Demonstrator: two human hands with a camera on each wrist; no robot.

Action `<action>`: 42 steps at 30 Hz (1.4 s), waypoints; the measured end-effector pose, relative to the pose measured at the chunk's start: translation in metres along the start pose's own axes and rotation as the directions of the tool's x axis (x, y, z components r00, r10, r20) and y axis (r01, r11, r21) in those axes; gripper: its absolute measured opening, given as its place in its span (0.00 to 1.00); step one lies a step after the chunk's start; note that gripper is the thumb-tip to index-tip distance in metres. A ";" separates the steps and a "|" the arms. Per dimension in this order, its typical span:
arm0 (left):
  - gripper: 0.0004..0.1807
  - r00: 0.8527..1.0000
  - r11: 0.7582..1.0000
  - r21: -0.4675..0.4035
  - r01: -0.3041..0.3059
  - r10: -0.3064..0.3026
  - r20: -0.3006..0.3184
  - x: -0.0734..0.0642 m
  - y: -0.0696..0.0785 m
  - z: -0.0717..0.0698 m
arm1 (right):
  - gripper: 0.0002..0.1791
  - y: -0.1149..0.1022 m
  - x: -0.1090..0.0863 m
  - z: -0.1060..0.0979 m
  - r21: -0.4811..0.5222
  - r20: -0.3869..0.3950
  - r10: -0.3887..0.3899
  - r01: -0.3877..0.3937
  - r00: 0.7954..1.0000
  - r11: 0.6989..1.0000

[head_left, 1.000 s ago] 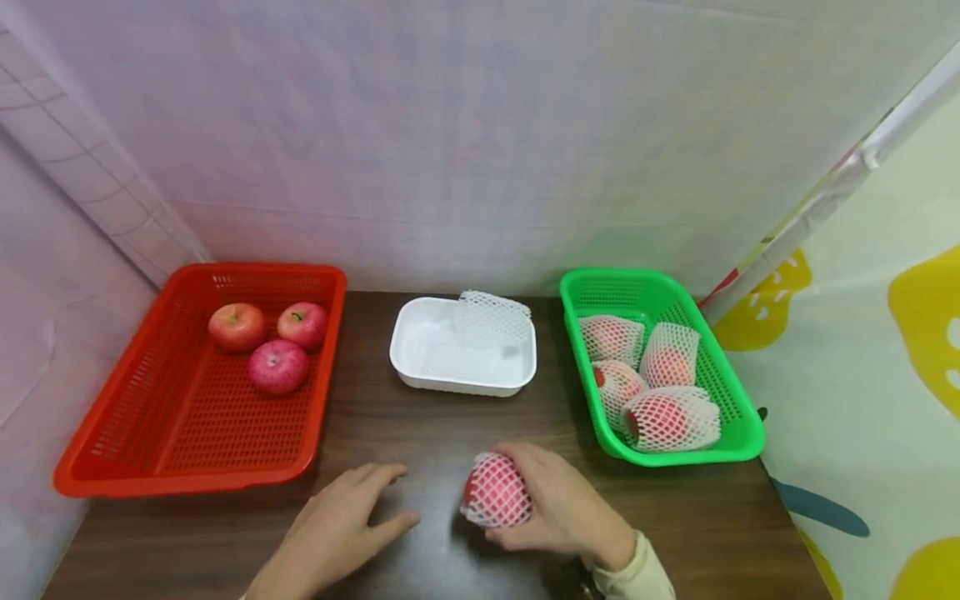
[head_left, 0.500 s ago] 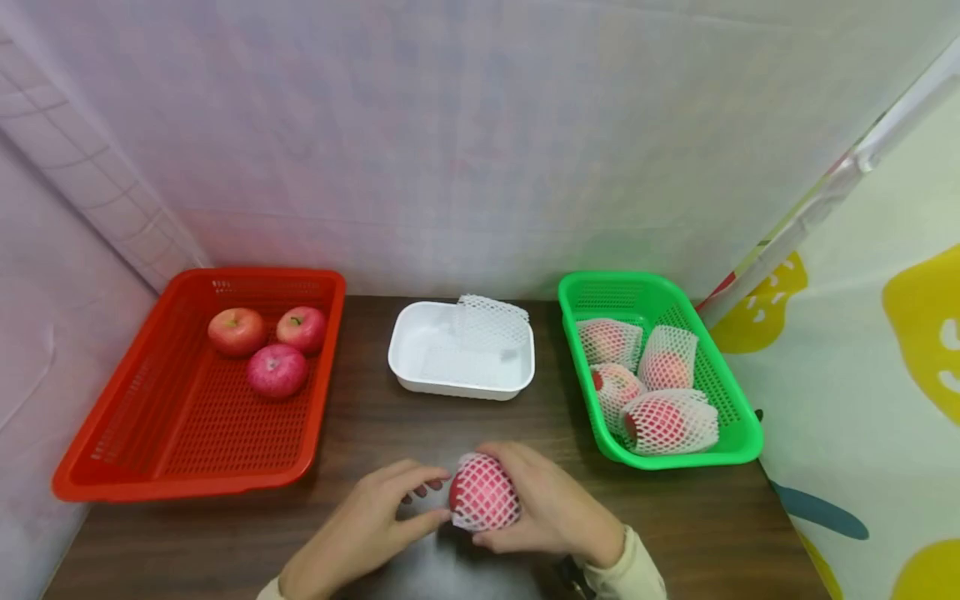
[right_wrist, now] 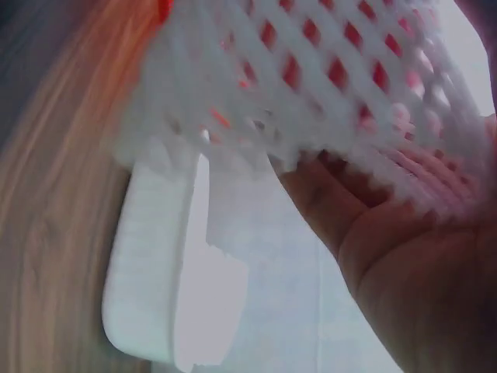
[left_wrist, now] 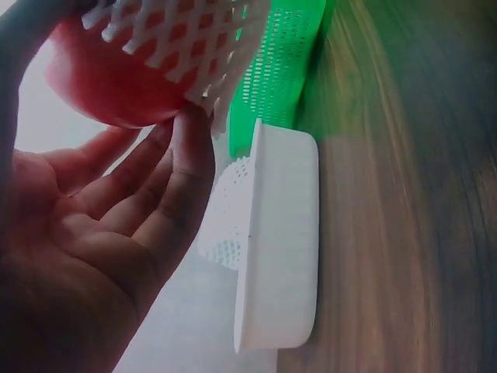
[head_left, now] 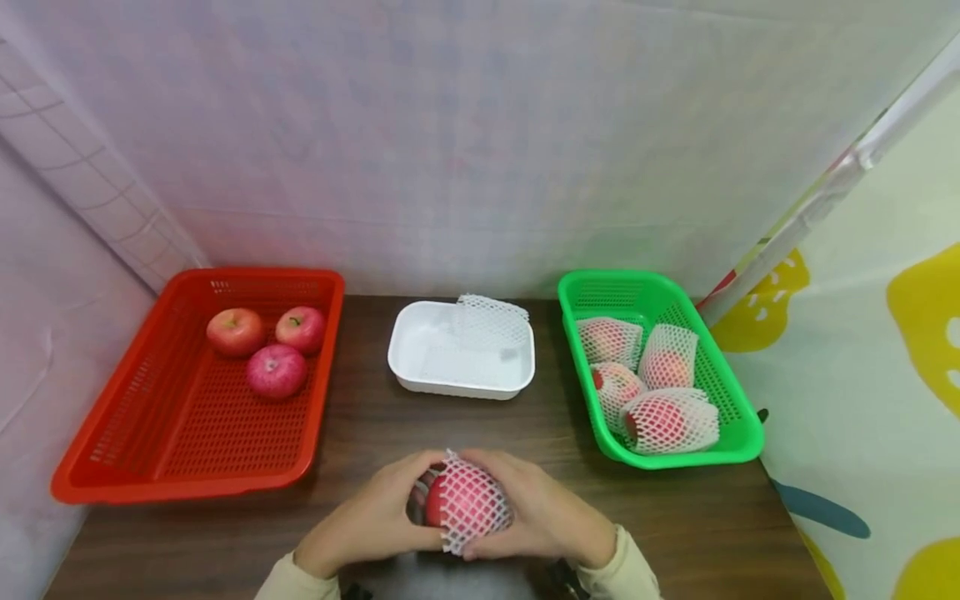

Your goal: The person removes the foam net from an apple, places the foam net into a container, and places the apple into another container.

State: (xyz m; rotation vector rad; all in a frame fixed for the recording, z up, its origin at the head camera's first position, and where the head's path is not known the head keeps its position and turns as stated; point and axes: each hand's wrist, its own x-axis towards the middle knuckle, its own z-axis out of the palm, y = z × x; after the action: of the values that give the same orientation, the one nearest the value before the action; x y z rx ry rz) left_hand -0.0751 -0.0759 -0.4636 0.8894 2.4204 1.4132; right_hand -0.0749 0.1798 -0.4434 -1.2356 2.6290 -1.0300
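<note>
Right hand point(head_left: 542, 510), grip wrapped round apple point(head_left: 433, 504) in net point(head_left: 474, 504), over worktop point(head_left: 367, 421); left hand point(head_left: 375, 518) in on it too, pinching net edge, red skin peeking out there! Apple sits between hands, nearer than tray point(head_left: 423, 357); red basket point(head_left: 202, 433) off left, green basket point(head_left: 738, 408) off right.

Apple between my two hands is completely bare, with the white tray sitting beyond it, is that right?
Not quite: the apple isn't completely bare. The head view shows a white foam net over much of it. The white tray does sit beyond the apple.
</note>
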 end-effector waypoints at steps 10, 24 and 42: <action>0.40 0.985 0.990 -0.035 0.139 -0.142 -0.093 -0.018 -0.005 -0.019 | 0.07 0.017 0.003 -0.026 -0.146 -0.077 -0.185 0.173 0.980 0.974; 0.41 0.911 0.953 -0.132 0.272 -0.300 -0.284 -0.047 -0.008 -0.042 | 0.09 0.029 0.049 -0.081 -0.342 -0.126 -0.205 0.152 0.971 0.927; 0.41 0.905 0.930 -0.151 0.334 -0.361 -0.225 -0.060 -0.009 -0.030 | 0.09 0.139 0.128 -0.037 -0.531 -0.030 0.269 -0.244 0.963 0.812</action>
State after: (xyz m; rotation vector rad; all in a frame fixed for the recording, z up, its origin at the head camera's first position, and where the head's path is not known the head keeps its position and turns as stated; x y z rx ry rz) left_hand -0.0438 -0.1359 -0.4627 0.2425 2.4826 1.5706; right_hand -0.2658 0.1732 -0.4689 -0.8966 3.0390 -0.2203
